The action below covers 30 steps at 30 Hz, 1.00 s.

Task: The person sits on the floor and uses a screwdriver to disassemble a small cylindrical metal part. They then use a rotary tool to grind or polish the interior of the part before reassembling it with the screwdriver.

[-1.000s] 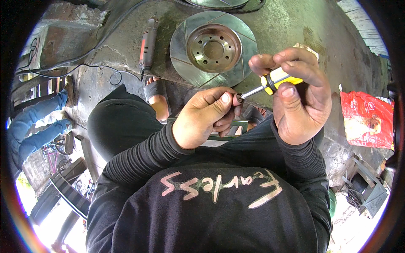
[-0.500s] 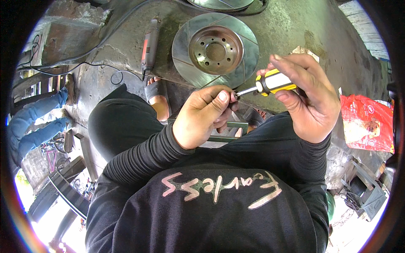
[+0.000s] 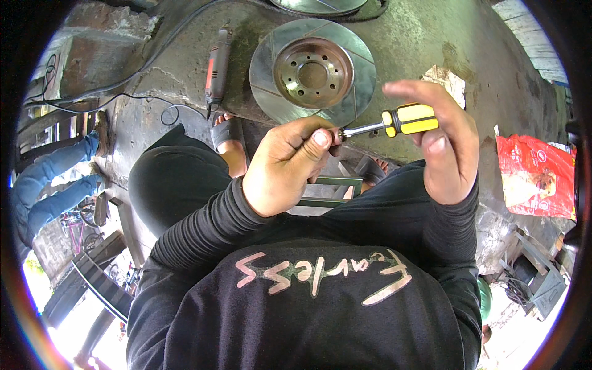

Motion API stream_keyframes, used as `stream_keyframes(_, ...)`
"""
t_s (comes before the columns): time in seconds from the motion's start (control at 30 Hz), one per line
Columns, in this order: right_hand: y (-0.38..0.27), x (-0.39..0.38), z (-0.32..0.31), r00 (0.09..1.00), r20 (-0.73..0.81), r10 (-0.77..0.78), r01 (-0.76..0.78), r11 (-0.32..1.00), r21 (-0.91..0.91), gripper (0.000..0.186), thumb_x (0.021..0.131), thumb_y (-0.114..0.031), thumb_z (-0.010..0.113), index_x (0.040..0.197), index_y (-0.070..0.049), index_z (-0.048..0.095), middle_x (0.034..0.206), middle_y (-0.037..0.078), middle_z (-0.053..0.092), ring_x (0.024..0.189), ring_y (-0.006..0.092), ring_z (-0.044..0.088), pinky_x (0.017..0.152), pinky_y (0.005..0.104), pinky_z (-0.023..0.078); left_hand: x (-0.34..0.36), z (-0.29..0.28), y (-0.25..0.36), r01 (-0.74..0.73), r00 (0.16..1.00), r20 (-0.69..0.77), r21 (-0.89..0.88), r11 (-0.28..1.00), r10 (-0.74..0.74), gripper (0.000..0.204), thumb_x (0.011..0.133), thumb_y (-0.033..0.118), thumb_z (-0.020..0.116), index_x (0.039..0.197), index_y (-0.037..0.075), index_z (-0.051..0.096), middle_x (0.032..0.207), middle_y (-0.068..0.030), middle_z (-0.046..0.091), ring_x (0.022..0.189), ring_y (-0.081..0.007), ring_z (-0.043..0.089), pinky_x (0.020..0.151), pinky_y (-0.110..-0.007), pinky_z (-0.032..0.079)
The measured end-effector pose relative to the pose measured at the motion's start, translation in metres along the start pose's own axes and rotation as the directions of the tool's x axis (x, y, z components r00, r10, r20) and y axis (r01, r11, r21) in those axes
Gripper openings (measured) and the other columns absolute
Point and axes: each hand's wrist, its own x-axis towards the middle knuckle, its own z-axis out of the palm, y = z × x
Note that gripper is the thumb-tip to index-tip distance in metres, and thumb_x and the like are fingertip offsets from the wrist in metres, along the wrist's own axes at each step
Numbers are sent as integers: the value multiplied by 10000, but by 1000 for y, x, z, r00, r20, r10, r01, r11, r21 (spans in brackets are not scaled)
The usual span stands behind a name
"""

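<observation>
The person's left hand (image 3: 280, 163), near the middle of the view, has its thumb and fingers pinched shut on a small dark metal piece (image 3: 341, 134), mostly hidden by the fingertips. From three o'clock of that piece, a screwdriver with a yellow-and-black ribbed handle and a bright steel shank (image 3: 412, 119) points toward nine o'clock, its tip at the piece — whether it is seated there cannot be told. The right hand (image 3: 453, 142) is loosely open about the handle's end, forefinger stretched out above it and thumb below, without a closed grip. At twelve o'clock, a round, slotted grey metal disc (image 3: 293, 75) lies on the floor — a slim grey-and-red handheld power tool (image 3: 217, 71) lies at its nine o'clock.
</observation>
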Motion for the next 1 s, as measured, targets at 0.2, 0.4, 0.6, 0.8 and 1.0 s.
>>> stream_keyframes(0.2, -5, 1, 16, 989, -82, 120, -106, 981, 161, 507, 848, -368, 558, 1158, 30, 506, 1001, 112, 562, 792, 129, 524, 672, 222, 411, 1, -1, -4, 57, 997, 43, -1, 998, -57, 328, 930, 298, 460, 982, -23, 504, 687, -12, 469, 510, -55, 358, 497, -219, 356)
stream_keyframes(0.4, 3, 1, 5, 997, -83, -8, 3, 998, -59, 343, 812, -149, 617, 1118, -15, 540, 844, 91, 601, 732, 137, 582, 665, 238, 446, -2, 5, -6, 59, 998, 29, 99, 993, -62, 324, 924, 296, 473, 974, -23, 508, 755, -42, 507, 520, -55, 372, 505, -221, 383)
stream_keyframes(0.6, -9, 0, 1, 989, -79, 124, -115, 987, 108, 268, 849, -94, 531, 1097, 9, 541, 844, 110, 620, 677, 117, 591, 613, 219, 447, 1, -1, -7, 118, 991, 69, -63, 991, -114, 324, 931, 296, 459, 961, -23, 503, 723, -33, 484, 514, -59, 370, 498, -227, 382)
stream_keyframes(0.8, -9, -2, -7, 985, -33, 168, -170, 984, -57, 227, 795, -111, 646, 966, 27, 588, 736, 69, 622, 615, 104, 572, 578, 216, 442, 0, 2, -6, 77, 997, -7, -70, 995, -78, 331, 934, 303, 451, 959, -23, 500, 675, -14, 451, 514, -62, 365, 492, -230, 379)
stream_keyframes(1.0, -1, 1, 4, 975, -164, 153, -133, 983, 127, 215, 777, -84, 653, 945, 38, 598, 838, 71, 627, 716, 99, 574, 633, 221, 438, 0, 2, -5, 92, 996, 24, -161, 983, -89, 325, 933, 302, 453, 945, -19, 498, 660, -6, 435, 508, -61, 358, 489, -226, 371)
